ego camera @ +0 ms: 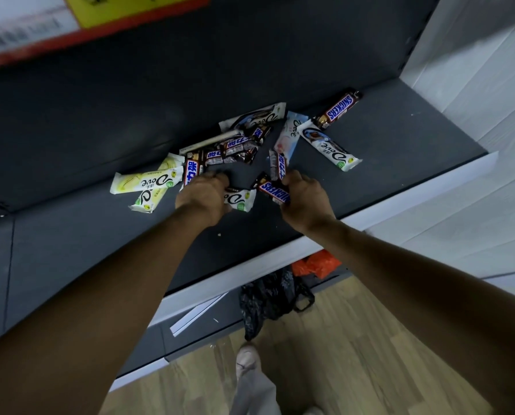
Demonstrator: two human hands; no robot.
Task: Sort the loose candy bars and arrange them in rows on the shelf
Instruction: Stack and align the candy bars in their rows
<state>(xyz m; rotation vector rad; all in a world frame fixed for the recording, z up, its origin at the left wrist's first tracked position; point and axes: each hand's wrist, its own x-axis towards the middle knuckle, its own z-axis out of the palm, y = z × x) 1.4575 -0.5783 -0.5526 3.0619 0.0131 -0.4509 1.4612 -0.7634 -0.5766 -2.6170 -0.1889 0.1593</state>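
A loose heap of candy bars lies on the dark grey shelf (385, 139). Brown Snickers bars (229, 148) are piled in the middle, and one Snickers bar (338, 108) lies apart at the back right. Two yellow Dove bars (144, 182) lie at the left, and white Dove bars (328, 145) at the right. My left hand (203, 194) holds a white Dove bar (240, 199), fingers curled over it. My right hand (305, 196) grips a brown Snickers bar (272, 190) by its end.
The shelf has a white front edge (400, 199) and a white side wall (474, 70) at the right. A yellow and red sign (115, 13) hangs above. Below, a black bag (268, 298) and an orange bag (316, 265) lie near the wooden floor.
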